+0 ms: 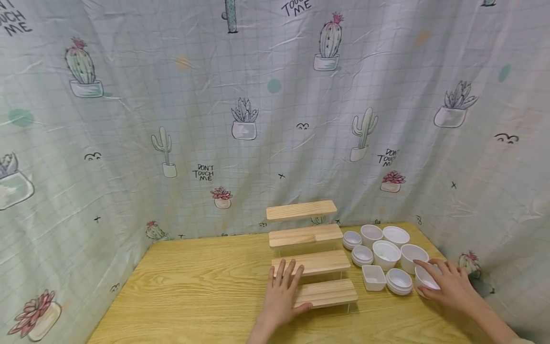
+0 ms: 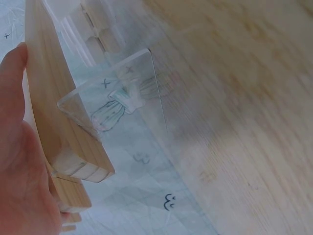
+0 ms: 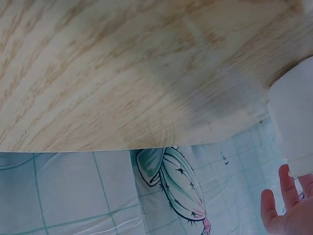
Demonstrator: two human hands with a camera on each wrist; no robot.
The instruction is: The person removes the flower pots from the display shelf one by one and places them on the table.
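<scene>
A tiered display stand [image 1: 328,291] of pale wooden boards on clear acrylic supports stands near the middle of the table. My left hand [image 1: 279,298] rests along the left ends of its lower boards, fingers straight and spread, the thumb reaching over the lowest board. In the left wrist view the thumb side lies by the board edges, close to a clear support [image 2: 122,93]. At the right of the table my right hand [image 1: 451,284] grips a round white pot [image 3: 296,117], thumb on the near side and fingers at the far rim. The right wrist view shows outer fingers beside its wall.
Several white pots are grouped right of the stand, among them a square one [image 1: 374,278], a ringed one [image 1: 399,282] and a deeper round one [image 1: 386,253]. A cactus-print curtain [image 1: 266,157] hangs behind the wooden table [image 1: 193,282] and along both sides.
</scene>
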